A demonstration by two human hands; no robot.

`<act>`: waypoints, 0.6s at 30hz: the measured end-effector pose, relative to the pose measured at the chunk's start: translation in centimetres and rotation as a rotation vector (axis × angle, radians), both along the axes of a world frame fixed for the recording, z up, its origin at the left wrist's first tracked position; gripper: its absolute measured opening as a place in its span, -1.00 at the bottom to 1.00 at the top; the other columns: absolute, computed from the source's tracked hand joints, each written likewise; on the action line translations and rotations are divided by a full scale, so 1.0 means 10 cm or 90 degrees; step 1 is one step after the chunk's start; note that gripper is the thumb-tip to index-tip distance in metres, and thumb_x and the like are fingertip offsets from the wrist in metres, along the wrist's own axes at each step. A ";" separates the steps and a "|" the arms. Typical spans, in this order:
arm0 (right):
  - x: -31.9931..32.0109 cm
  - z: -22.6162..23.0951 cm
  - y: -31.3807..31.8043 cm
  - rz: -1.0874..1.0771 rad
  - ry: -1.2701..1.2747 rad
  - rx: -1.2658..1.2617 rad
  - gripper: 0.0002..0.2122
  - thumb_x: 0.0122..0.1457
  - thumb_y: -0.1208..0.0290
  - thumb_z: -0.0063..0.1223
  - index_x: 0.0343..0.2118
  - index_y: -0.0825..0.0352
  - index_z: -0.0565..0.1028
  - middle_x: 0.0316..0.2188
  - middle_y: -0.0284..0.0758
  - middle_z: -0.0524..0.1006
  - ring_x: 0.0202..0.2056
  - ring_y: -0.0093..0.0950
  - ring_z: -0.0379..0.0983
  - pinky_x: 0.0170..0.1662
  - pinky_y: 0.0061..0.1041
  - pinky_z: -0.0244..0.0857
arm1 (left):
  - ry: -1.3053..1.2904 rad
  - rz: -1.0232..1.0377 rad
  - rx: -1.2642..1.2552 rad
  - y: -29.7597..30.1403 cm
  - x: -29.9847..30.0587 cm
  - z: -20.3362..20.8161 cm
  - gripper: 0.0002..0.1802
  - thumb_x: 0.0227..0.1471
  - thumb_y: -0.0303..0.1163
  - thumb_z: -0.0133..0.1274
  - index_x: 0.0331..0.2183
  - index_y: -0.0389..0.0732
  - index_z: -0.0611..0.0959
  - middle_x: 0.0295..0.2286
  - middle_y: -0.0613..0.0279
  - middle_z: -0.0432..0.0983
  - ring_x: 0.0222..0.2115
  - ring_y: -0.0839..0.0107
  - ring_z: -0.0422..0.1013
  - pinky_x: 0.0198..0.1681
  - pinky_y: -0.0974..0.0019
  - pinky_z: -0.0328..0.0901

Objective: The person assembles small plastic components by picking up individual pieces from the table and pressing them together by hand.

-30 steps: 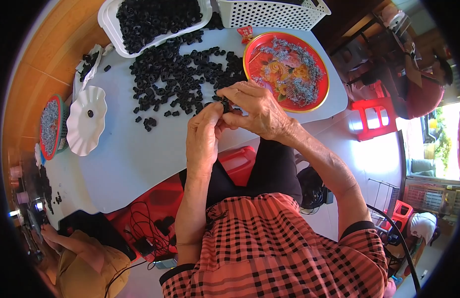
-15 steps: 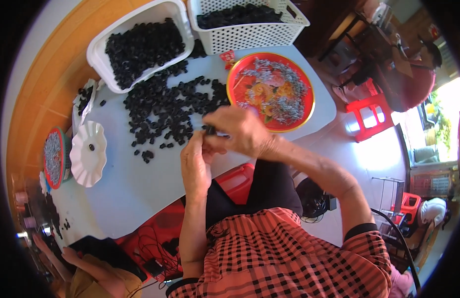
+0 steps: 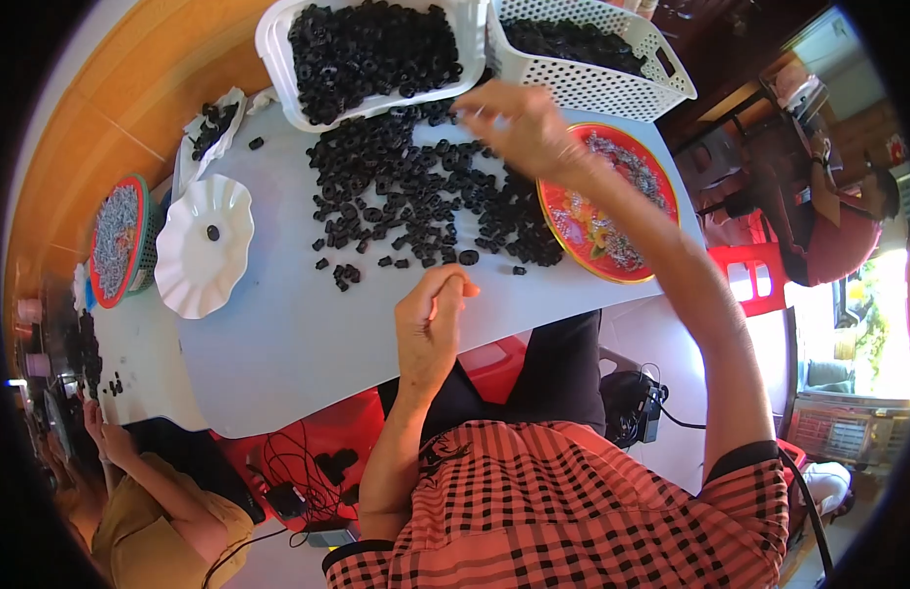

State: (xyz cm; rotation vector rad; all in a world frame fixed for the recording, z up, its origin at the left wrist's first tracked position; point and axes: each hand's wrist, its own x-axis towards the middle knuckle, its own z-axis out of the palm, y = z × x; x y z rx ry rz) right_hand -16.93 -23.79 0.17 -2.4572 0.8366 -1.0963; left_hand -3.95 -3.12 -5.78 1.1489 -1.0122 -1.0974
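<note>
My left hand is closed, thumb against curled fingers, over the near edge of the table. Whatever it may hold is hidden. Stretched forward, my right hand hovers above the far part of the loose black plastic pieces, its fingers apart and slightly blurred; nothing shows in it. Just beyond are a white tub heaped with similar pieces and a white perforated basket of black parts. Beneath my right forearm lies a round red tray with a flower print, holding many small silvery metal pieces.
To the left, a white scalloped dish holds one black piece. Beside it stands a green-and-red basket of silvery pieces. A co-worker's arm shows at lower left. Another person sits at far right near a red stool.
My right hand has left my left hand and swung forward toward the tub and basket. My left hand stays closed near the table's edge. The whole view has shifted.
</note>
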 end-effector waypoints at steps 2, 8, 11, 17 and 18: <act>0.25 -0.17 0.15 0.084 0.048 -0.018 -0.84 0.04 0.57 0.13 -0.29 0.41 0.57 -0.40 -0.21 0.58 -0.42 -0.38 0.54 -0.33 -0.46 0.43 | -0.007 0.001 -0.011 -0.01 0.00 -0.02 -0.83 0.17 -0.51 -0.11 -0.29 -0.39 0.55 -0.45 0.22 0.52 -0.40 0.56 0.41 -0.32 0.48 0.28; 0.63 -0.24 0.33 0.165 0.147 -0.009 -0.79 -0.02 0.56 0.13 -0.26 0.39 0.52 -0.34 -0.22 0.51 -0.40 -0.22 0.49 -0.35 -0.33 0.39 | -0.032 0.004 -0.046 -0.02 -0.03 0.00 -0.85 0.16 -0.51 -0.10 -0.30 -0.39 0.53 -0.46 0.13 0.52 -0.43 0.47 0.44 -0.34 0.45 0.32; 0.71 -0.29 0.35 0.154 0.321 -0.053 -0.85 -0.03 0.56 0.12 -0.34 0.40 0.51 -0.41 -0.23 0.47 -0.40 -0.20 0.47 -0.33 -0.27 0.37 | -0.037 0.006 -0.059 -0.01 -0.01 -0.04 -0.84 0.15 -0.51 -0.09 -0.29 -0.39 0.52 -0.46 0.09 0.52 -0.42 0.44 0.45 -0.34 0.44 0.32; 0.59 -0.30 0.44 0.148 0.121 0.084 -0.83 -0.01 0.59 0.10 -0.30 0.43 0.53 -0.39 -0.17 0.50 -0.36 -0.18 0.48 -0.29 -0.32 0.38 | 0.009 0.050 -0.056 0.00 0.01 0.04 -0.83 0.15 -0.49 -0.09 -0.24 -0.37 0.52 -0.44 0.17 0.52 -0.44 0.54 0.39 -0.33 0.45 0.30; 0.55 -0.28 0.48 0.153 0.107 0.089 -0.81 0.00 0.60 0.09 -0.28 0.43 0.53 -0.38 -0.17 0.51 -0.36 -0.17 0.48 -0.28 -0.33 0.38 | 0.013 0.075 -0.047 0.00 0.02 0.05 -0.83 0.15 -0.48 -0.08 -0.24 -0.35 0.52 -0.43 0.19 0.53 -0.44 0.56 0.37 -0.33 0.46 0.30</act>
